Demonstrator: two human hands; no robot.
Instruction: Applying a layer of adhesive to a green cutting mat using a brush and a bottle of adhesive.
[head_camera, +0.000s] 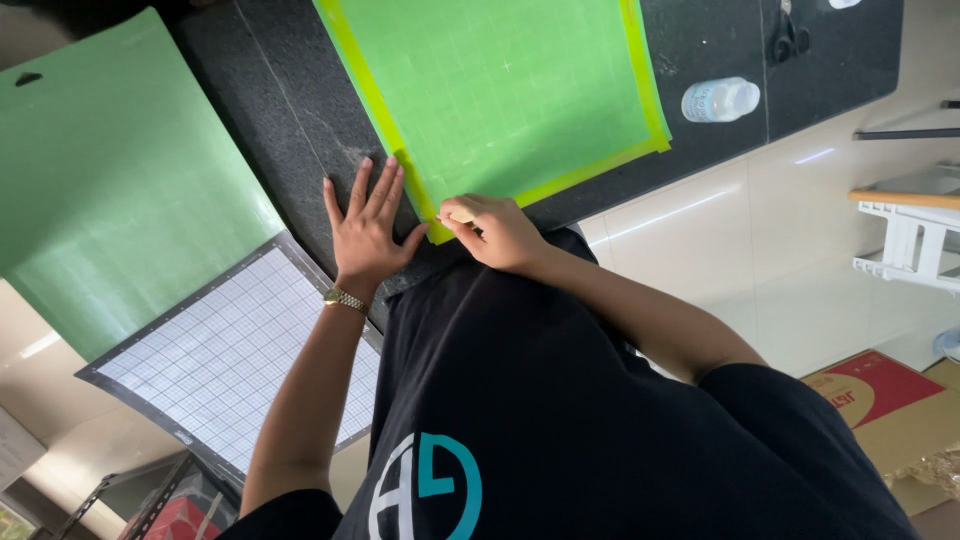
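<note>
A green cutting mat (500, 90) with a yellow-green border lies on a dark speckled counter (280, 110). My right hand (492, 232) is closed at the mat's near corner, with fingers and thumb pinched on its edge. My left hand (365, 225), a gold watch on its wrist, lies flat on the counter just left of that corner with its fingers spread. It holds nothing. My dark shirt fills the lower middle of the view.
A plain green sheet (110, 170) and a white gridded mat with a dark border (230, 360) hang over the counter at the left. A clear plastic bottle (720, 98) and black scissors (785, 35) lie at the right end. A cardboard box (880, 405) and a white rack (915, 235) stand on the floor.
</note>
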